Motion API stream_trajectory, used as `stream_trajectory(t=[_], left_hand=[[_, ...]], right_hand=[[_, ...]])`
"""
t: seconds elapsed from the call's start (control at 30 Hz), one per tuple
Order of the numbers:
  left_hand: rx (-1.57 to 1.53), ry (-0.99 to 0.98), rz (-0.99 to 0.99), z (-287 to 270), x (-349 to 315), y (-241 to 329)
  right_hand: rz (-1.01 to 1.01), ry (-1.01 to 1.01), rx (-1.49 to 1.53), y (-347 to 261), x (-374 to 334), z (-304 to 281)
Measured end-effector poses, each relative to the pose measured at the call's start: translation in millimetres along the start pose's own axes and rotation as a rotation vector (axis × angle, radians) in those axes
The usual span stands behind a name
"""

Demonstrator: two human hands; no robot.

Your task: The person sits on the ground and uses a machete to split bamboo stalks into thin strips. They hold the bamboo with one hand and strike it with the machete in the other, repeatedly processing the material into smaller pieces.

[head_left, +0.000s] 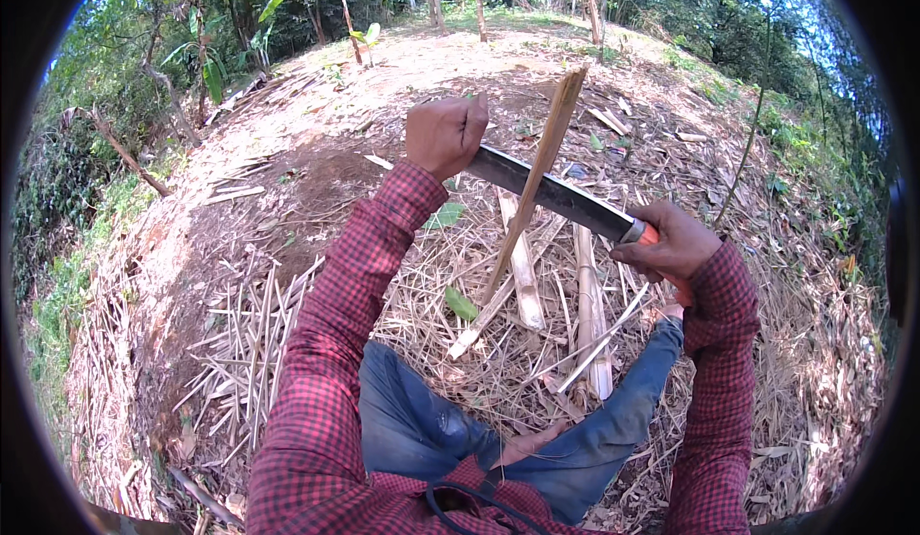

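Note:
My right hand (674, 240) is closed around the orange handle of a machete (580, 206), its dark blade slanting up and left in front of me. At the blade's far end, my left hand (446, 136) is a closed fist with the tip end hidden against or inside it. A long, pale brown split strip of bamboo or wood (548, 142) stands tilted across the middle of the blade, touching it or nearly so. Whether the blade is wedged into the strip, I cannot tell. The strip's lower end points down toward the litter between my legs.
Flat split pieces (591, 319) lie between my bent legs in blue trousers (575, 449). A heap of thin pale sticks (259, 343) lies at the left. Shavings and dry litter cover the sloping ground; thin trunks (589, 3) and undergrowth stand beyond. One bare foot (527, 444) rests near my lap.

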State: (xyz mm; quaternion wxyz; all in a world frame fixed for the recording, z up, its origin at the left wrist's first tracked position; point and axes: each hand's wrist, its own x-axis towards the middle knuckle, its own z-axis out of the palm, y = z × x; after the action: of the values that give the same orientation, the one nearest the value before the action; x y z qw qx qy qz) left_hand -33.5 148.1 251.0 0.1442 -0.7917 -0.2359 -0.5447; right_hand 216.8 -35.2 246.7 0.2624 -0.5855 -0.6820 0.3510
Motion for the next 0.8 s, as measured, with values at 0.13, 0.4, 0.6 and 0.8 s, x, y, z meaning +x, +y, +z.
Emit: stream_trajectory(t=[0.13,0.4,0.6,0.8], left_hand=[[-0.021,-0.076,-0.062,35,-51,19],[-0.039,-0.31,-0.169,114,-160,-6],[-0.036,-0.199,-0.215,104,-152,0],[-0.019,-0.542,-0.329,139,-253,-36]], right_hand=[[0.131,-0.056,0.092,52,-14,21],[0.226,0.007,-0.043,151,11,86],[0.185,-0.109,-0.078,109,-3,37],[0.313,-0.122,-0.142,191,41,128]])
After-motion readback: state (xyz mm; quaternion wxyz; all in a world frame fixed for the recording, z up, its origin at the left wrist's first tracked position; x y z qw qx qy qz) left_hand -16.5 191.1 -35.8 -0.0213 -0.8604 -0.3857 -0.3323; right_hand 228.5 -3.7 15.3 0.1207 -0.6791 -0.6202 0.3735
